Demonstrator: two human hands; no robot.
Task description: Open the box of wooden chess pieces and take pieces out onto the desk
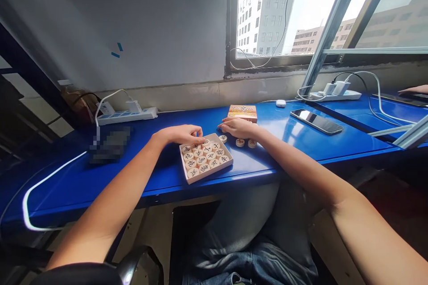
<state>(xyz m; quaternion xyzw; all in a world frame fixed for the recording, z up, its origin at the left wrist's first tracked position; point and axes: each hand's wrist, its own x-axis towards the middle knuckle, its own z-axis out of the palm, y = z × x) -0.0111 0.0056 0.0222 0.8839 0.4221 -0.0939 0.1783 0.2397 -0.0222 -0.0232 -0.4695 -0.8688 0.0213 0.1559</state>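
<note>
Shallow box (pixel 204 160) of round wooden chess pieces (pixel 203 159) lies flat; three loose pieces (pixel 240 142) sit just beside it

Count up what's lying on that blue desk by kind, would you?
Box tray of round wooden game pieces: 1
Loose pieces beside the tray, near the right hand: 3
Orange box lid: 1
Phone: 1
Power strips: 2
Small white device: 1
Total: 9
The left hand rests at the tray's far edge.
</note>
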